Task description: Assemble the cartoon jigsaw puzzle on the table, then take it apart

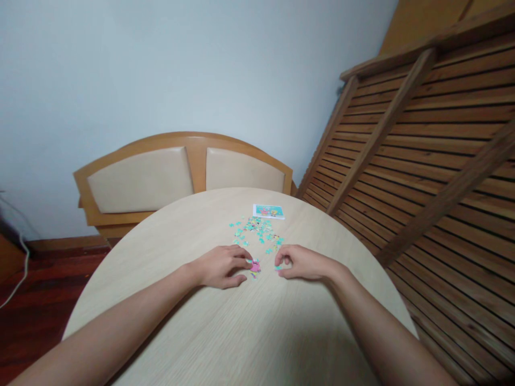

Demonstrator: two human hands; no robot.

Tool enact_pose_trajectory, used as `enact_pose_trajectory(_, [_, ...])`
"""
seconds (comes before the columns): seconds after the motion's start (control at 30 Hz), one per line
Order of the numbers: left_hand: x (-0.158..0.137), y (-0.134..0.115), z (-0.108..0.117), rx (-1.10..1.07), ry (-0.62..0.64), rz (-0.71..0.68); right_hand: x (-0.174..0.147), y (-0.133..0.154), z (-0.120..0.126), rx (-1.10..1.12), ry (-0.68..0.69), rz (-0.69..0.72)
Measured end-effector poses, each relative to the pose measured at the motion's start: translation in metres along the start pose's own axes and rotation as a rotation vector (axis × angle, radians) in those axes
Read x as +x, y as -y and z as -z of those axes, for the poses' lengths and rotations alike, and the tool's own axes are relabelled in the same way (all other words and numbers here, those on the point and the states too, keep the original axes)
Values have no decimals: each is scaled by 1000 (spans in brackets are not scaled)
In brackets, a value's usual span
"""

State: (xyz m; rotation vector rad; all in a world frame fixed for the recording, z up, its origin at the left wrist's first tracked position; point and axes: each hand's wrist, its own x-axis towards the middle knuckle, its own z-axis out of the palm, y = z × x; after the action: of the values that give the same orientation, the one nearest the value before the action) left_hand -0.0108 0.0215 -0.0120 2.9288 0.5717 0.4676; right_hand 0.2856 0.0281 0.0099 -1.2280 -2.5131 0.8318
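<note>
My left hand (227, 266) lies palm down on the table, fingers spread, its fingertips touching a small joined cluster of pink puzzle pieces (255, 266). To the right of that cluster, my right hand (296, 261) pinches a small pink and teal puzzle piece (278, 268) between thumb and fingertips, just above or at the tabletop. Beyond both hands is a loose scatter of teal and yellow puzzle pieces (257, 225). A picture card (270, 212) with a teal cartoon scene lies flat behind the scatter.
The round pale wooden table (225, 332) fills the foreground. Behind it stands a wooden headboard (197, 140) with cream padded panels against the wall. A slatted wooden frame (402, 145) leans on the right, close to the table's edge. At far left hangs a white cable (26, 262).
</note>
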Motion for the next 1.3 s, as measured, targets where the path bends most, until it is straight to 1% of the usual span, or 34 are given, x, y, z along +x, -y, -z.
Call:
enact_pose_trajectory(0.1, [0, 0, 0, -1, 1, -4, -1, -4, 1, 47, 15, -3])
enact_pose_trajectory(0.27, [0, 0, 0, 0, 8, -3, 0, -8, 0, 32, 21, 4])
enact_pose_trajectory(0.4, [2, -3, 1, -23, 13, -22, -1, -7, 2, 24, 22, -30])
enact_pose_trajectory(0.47, [3, -5, 2, -34, 18, -34, -2, -9, 4, 21, 2, -44])
enact_pose_trajectory(0.5, [3, -6, 2, -38, 21, -40, -1, -10, 4, 4, -36, -51])
enact_pose_trajectory(0.63, [5, -9, 2, -53, 17, -57, 5, -19, 1, -188, -298, -46])
enact_pose_trajectory(0.7, [5, -10, 3, -59, 8, -65, 9, -23, -2, -265, -345, -22])
enact_pose_trajectory(0.83, [6, -12, 2, -70, 13, -80, 12, -25, -7, -306, -325, 13])
enact_pose_trajectory(0.93, [6, -14, 2, -72, 19, -83, 11, -23, -7, -273, -314, 28])
enact_pose_trajectory(1.03, [6, -14, 0, -56, 19, -75, 11, -21, -8, -214, -293, 4])
enact_pose_trajectory(1.17, [6, -11, -1, 19, 20, -6, 13, -21, -11, -124, -271, -42])
enact_pose_trajectory(1.3, [5, -9, 0, 86, 9, 60, 14, -22, -13, -86, -244, -45])
